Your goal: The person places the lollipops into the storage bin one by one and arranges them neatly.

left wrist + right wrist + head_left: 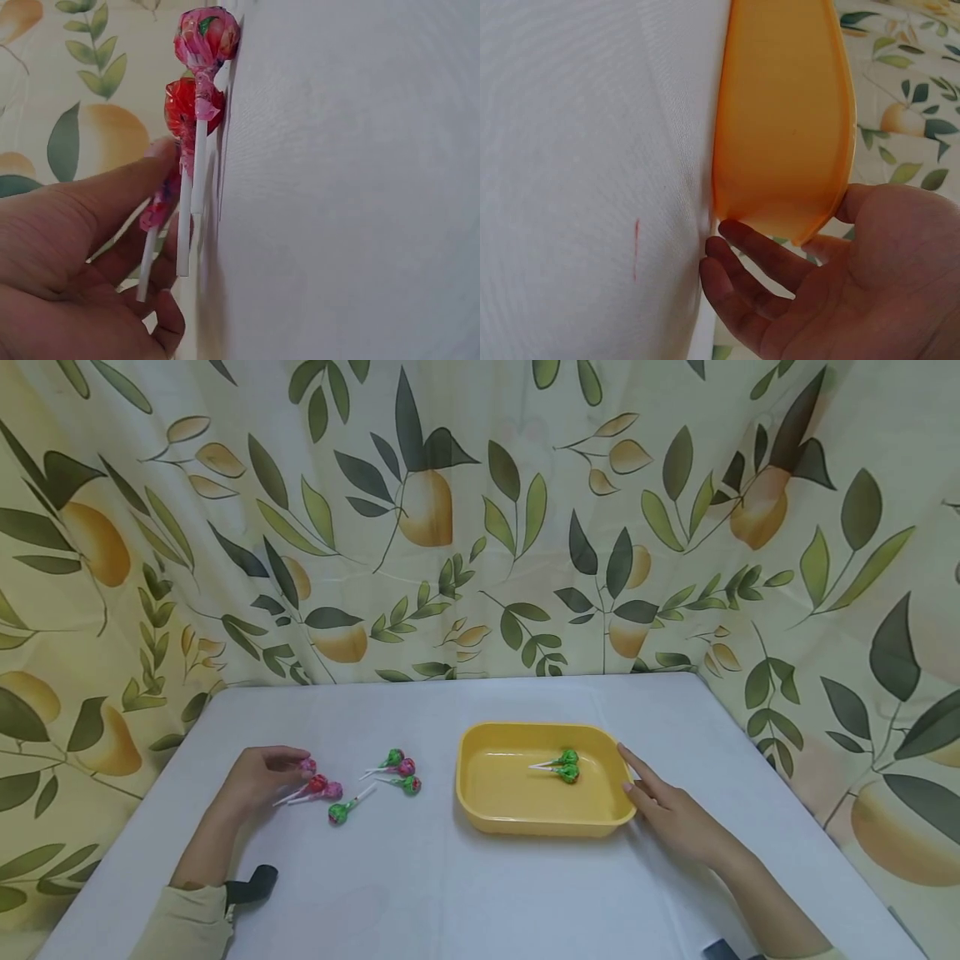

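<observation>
- Fingers (pixel 171 319) of the left hand (pixel 262 777) are bent, pinching a pink lollipop (pixel 159 201) between thumb and fingers, low over the table's left part.
- The right hand (pixel 671 818) holds the right end of a yellow tray (pixel 480 814), thumb at the rim, the other fingers loosely bent by the outer wall.
- A smooth white cloth (pixel 360 902) covers the table; behind and at both sides hangs a pale curtain (pixel 517 410) printed with leaves and orange fruit.
- The head view alone shows inside the tray, where two green lollipops (pixel 567 773) lie side by side, and a loose group of lollipops (pixel 338 813) on the cloth left of it.
- The left wrist view brings up close a red lollipop (pixel 184 109) and another pink one (pixel 206 37), their white sticks plain, beside the held one.
- Only the right wrist view shows a thin red mark (pixel 637 250) on the cloth.
</observation>
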A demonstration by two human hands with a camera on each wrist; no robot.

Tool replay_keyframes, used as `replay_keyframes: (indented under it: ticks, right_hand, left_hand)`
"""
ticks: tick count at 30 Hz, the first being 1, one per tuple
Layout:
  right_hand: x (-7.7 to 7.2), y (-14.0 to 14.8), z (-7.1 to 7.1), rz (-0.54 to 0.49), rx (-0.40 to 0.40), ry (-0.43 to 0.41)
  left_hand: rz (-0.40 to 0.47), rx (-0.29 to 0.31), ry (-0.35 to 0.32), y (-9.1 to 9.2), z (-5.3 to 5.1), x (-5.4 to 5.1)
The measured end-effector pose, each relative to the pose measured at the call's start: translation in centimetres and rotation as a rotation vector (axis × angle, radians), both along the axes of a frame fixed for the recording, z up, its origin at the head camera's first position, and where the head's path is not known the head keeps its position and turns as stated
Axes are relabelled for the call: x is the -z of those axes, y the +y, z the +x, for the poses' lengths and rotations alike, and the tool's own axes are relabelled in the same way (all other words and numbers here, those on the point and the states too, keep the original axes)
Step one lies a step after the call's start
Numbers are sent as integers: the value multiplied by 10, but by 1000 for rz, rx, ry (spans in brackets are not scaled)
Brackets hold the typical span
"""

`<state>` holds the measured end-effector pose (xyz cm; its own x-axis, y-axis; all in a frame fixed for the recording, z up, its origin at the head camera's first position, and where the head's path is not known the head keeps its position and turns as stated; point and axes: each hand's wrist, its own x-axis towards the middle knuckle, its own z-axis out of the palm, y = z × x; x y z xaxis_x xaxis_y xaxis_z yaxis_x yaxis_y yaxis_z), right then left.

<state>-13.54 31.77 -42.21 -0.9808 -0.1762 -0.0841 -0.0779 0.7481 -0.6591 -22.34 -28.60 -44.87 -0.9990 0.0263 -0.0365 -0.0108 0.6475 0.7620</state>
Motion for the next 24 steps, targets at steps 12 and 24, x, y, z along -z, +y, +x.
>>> replay_keyframes:
  ticks: [12,24]
  right_hand:
    - [1,-2,0,13,16,-12]
    - [0,-3,0,30,9,2]
  left_hand:
    - [12,23,-8,18,-8,-22]
    - [43,58,15,48,-21,-40]
